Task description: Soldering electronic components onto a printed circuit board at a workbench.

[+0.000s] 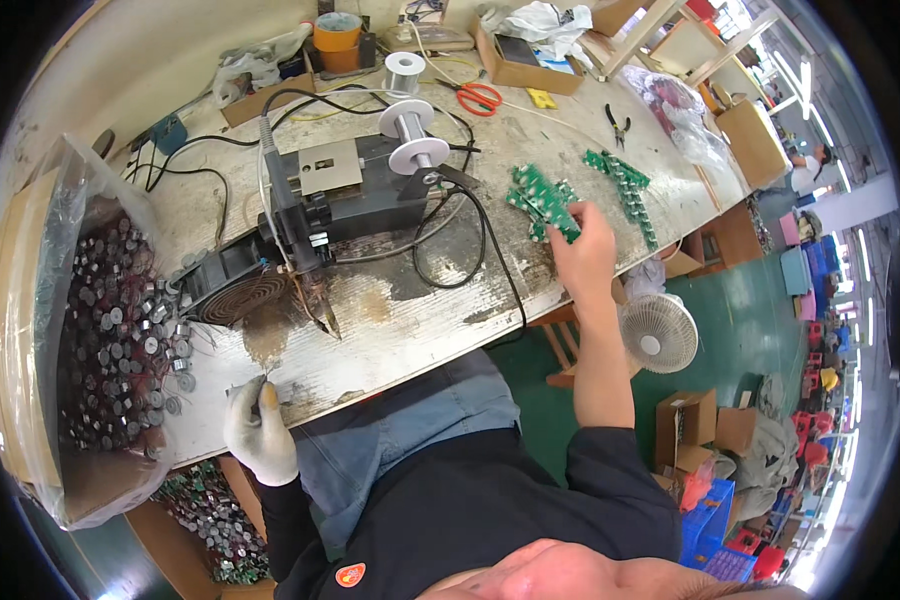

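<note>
My left hand (261, 432), in a white glove, is at the bench's front edge with thumb and forefinger pinched together. Whatever is between those fingertips is too small to make out. Above it, a soldering iron (288, 205) clamped to a black stand points its tip down toward the bench. My bare right hand (585, 252) reaches across and closes its fingers on a green circuit board (564, 224) at the edge of a small pile of boards (536, 190). More green boards (630, 190) lie in strips to the right of that pile.
A plastic-lined carton (120, 345) of small round metal motors stands at the left. Below is another carton (215, 520) of wired parts. Solder spools (410, 130), orange-handled scissors (478, 98) and pliers (618, 126) sit farther back. A white fan (658, 333) stands beyond the bench's right edge.
</note>
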A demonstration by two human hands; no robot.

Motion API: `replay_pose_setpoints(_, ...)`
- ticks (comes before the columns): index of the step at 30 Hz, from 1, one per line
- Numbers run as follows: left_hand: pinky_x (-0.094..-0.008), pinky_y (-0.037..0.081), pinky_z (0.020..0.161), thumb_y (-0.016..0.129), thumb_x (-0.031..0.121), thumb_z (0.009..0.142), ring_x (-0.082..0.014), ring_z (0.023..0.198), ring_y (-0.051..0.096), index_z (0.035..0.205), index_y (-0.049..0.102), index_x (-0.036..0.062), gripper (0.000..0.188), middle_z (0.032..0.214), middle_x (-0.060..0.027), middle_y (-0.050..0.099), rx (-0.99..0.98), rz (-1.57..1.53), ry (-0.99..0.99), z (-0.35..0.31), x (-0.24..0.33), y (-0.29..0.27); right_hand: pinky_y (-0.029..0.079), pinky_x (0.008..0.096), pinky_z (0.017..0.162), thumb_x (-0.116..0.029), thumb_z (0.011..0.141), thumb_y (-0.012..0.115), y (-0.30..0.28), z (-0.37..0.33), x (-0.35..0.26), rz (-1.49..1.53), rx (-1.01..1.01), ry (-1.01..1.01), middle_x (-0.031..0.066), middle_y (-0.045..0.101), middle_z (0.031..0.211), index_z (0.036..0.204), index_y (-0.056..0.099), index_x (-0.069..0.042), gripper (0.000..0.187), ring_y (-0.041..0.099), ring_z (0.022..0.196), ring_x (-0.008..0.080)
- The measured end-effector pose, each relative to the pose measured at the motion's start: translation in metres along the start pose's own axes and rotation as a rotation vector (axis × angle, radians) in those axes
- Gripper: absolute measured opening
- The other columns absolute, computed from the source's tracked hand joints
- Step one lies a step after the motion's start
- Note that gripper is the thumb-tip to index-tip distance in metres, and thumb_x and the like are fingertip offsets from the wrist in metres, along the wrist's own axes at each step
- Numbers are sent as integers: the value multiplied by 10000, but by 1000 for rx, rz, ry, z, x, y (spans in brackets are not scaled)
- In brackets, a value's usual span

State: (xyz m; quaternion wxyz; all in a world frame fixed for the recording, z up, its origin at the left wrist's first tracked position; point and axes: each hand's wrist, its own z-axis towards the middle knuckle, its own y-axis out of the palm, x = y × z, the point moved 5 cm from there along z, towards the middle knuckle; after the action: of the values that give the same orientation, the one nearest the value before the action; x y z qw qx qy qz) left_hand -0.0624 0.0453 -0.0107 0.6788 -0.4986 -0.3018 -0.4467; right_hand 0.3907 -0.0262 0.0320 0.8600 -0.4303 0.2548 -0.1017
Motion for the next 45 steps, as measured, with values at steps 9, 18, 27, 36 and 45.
replay_pose_setpoints(9, -212, 416, 674, 575, 89, 933, -86, 741, 506, 1001, 606, -63, 169, 847, -29, 581, -82, -53, -51, 2, -8, -2, 442, 258, 806, 53, 745, 689, -23, -69, -52, 753, -338, 31, 46, 606, 952, 1047, 624, -9, 315, 562, 885, 128)
replay_pose_setpoints(18, -240, 442, 657, 610, 104, 905, -106, 727, 554, 1009, 615, -55, 191, 795, -43, 602, -142, -219, -317, 7, 14, 18, 448, 259, 739, 122, 678, 689, -41, -54, -92, 1022, -305, -79, 114, 627, 936, 926, 600, -2, 290, 594, 872, 176)
replay_pose_setpoints(27, -215, 422, 561, 631, 124, 883, -53, 621, 514, 935, 655, -53, 185, 710, -10, 592, -252, -394, -576, 8, 25, 38, 445, 210, 676, 122, 796, 632, 14, -50, -105, 863, -159, -224, 120, 595, 1006, 987, 601, 66, 201, 581, 837, 147)
replay_pose_setpoints(36, -218, 464, 615, 631, 133, 882, -69, 666, 561, 934, 654, -60, 201, 730, -37, 621, -325, -384, -577, 8, 33, 45, 442, 182, 473, 33, 854, 643, 54, -114, -155, 1276, -842, 433, 46, 628, 789, 1009, 565, 46, 173, 570, 596, 67)
replay_pose_setpoints(45, -247, 504, 667, 605, 150, 892, -95, 739, 608, 959, 614, -61, 222, 835, -75, 649, -412, -655, -809, 3, 30, 66, 433, 183, 483, -32, 894, 617, 70, -123, -181, 1304, -1074, 408, 26, 632, 748, 1031, 564, 29, 159, 545, 570, 40)
